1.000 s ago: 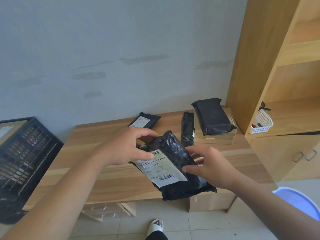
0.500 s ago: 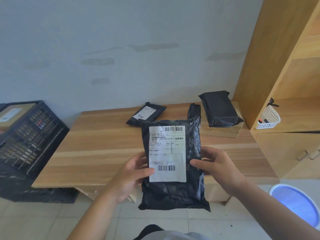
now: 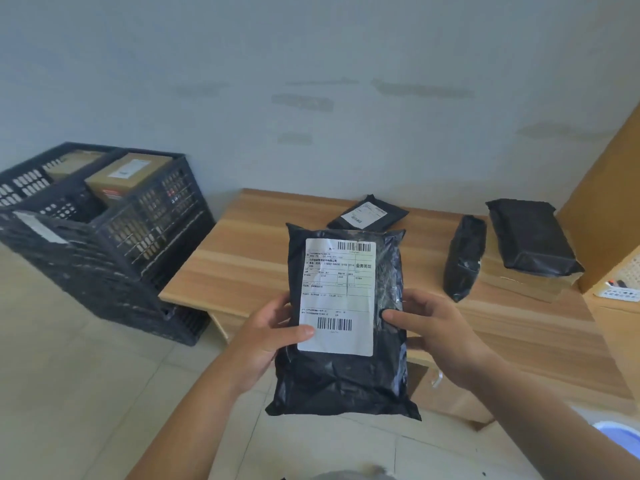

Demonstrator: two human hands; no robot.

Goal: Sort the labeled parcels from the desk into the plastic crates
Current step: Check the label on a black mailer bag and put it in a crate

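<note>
I hold a black plastic parcel (image 3: pixel 346 375) with a white shipping label upright in front of me, above the desk's near edge. My left hand (image 3: pixel 266 337) grips its left side, thumb on the label. My right hand (image 3: pixel 433 327) grips its right side, thumb on the front. Three more black parcels lie on the wooden desk (image 3: pixel 242 265): a flat labeled one (image 3: pixel 369 213) at the back, a narrow one (image 3: pixel 464 258) standing on edge, and a bulky one (image 3: pixel 530 237) on a cardboard box. Two black plastic crates (image 3: pixel 114 244) stand on the floor to the left.
The nearer crate holds a brown labeled carton (image 3: pixel 128 174); another carton (image 3: pixel 74 162) lies in the crate behind it. A wooden shelf unit (image 3: pixel 609 202) rises at the right with a white basket (image 3: pixel 623 282). A blue bin (image 3: pixel 620 441) sits at the lower right on the tiled floor.
I lifted the parcel off the desk and turned it upright with its label facing me. My view has swung left, bringing the crates into sight.
</note>
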